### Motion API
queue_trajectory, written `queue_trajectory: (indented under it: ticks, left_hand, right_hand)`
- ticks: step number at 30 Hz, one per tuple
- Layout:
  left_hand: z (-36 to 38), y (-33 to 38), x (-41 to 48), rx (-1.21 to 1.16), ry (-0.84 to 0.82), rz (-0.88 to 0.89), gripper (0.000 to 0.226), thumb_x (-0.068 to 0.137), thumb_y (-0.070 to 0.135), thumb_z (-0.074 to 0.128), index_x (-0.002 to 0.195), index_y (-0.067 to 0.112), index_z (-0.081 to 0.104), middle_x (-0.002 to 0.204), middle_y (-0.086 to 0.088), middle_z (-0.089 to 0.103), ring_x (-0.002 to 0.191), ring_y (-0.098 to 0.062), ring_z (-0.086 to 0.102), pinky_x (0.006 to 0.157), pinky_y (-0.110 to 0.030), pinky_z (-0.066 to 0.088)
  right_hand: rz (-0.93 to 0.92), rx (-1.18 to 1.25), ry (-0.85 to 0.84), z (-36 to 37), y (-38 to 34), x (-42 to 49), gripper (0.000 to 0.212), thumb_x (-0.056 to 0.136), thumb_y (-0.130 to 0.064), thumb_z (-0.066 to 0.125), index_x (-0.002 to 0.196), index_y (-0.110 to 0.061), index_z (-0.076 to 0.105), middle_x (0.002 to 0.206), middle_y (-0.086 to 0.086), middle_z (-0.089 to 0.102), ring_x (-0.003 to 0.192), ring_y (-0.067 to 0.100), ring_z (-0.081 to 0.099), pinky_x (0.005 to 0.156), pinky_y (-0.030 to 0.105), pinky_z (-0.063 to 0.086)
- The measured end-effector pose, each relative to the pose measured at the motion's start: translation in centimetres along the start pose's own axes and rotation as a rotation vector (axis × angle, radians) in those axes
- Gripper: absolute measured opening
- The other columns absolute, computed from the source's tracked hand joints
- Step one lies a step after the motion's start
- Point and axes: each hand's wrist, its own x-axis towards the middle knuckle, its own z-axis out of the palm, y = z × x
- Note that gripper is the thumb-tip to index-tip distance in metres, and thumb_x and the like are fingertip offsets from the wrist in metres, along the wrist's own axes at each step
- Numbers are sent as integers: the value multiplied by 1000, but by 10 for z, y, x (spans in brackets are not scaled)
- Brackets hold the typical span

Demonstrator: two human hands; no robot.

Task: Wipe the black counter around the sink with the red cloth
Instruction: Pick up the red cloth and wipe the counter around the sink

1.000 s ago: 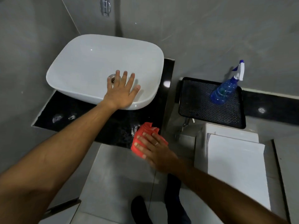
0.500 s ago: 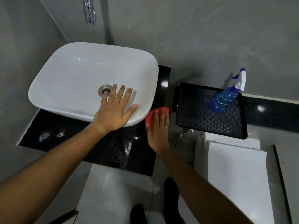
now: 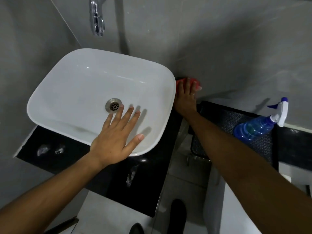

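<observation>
- R hand (image 3: 185, 98) has pushed the red cloth (image 3: 194, 82) up the strip of black counter (image 3: 170, 149) along the sink's (image 3: 84, 92) right side. 1 s ago it was at the counter's front edge, 0.5 s ago by the sink's front-right corner; now it's at the sink's back-right corner, against the wall.
- R grip: palm flat, fingers spread and pressing down on the cloth, not pinching it. Cloth mostly hidden under the fingers, only the far edge shows.
- L hand (image 3: 116, 141) hasn't moved job-wise: open, fingers apart, resting over the sink's near rim w/ fingertips near the drain (image 3: 113, 105). Holds nothing, I'd say it's bracing.
- Spray bottle (image 3: 253, 128) sits on the black mat (image 3: 263, 146) well right of the sink, untouched.
- Meaning, imo: right-side strip just got one pass front to back.
- Still to do: wet smears (image 3: 50, 149) on counter in front of sink, left end, plus more (image 3: 130, 177) near front-centre.
</observation>
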Motion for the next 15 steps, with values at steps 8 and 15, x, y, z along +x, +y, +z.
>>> queue_trajectory:
  ticks: [8, 15]
  left_hand:
    - [-6, 6, -2, -27, -34, -39, 75, 95, 70, -1, 160, 32, -4, 170, 3, -7, 154, -19, -18, 125, -51, -4]
    - [-4, 6, -2, 34, 24, -10, 78, 95, 67, -1, 161, 26, 3, 170, -4, 0, 155, -26, -12, 124, -57, -1]
  right_hand:
    - [-265, -142, -35, 11, -11, -134, 61, 105, -33, 36, 157, -11, 14, 166, 16, 8, 152, 39, -2, 123, 55, 1]
    - [-309, -156, -76, 48, -77, -302, 65, 99, -38, 36, 155, -6, 23, 161, 22, 25, 151, 41, 13, 122, 58, 12]
